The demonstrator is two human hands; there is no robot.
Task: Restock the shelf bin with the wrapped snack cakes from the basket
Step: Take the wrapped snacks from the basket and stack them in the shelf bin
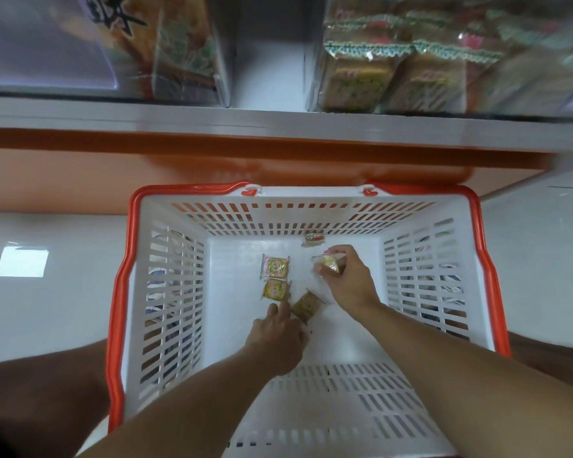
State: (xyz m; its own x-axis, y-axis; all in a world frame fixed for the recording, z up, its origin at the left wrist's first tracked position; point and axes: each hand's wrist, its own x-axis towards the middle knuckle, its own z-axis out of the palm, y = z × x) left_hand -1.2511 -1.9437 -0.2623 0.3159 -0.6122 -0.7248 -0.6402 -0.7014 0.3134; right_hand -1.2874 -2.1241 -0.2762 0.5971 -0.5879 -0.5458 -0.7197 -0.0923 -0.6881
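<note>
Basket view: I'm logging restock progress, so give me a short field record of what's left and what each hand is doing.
container: white slatted plastic basket with orange rim, on the floor below the shelf
loose cakes on basket floor: four wrapped snack cakes: one by the far wall, two in a column, one tilted brown one
right hand: grip closed on a yellow wrapped cake
left hand: fingertips at the tilted cake, grip not closed
shelf bin: clear bin of stacked cakes, upper right

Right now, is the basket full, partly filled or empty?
Nearly empty. The basket holds four loose snack cakes on its bare white floor, plus one in the right hand.
</note>
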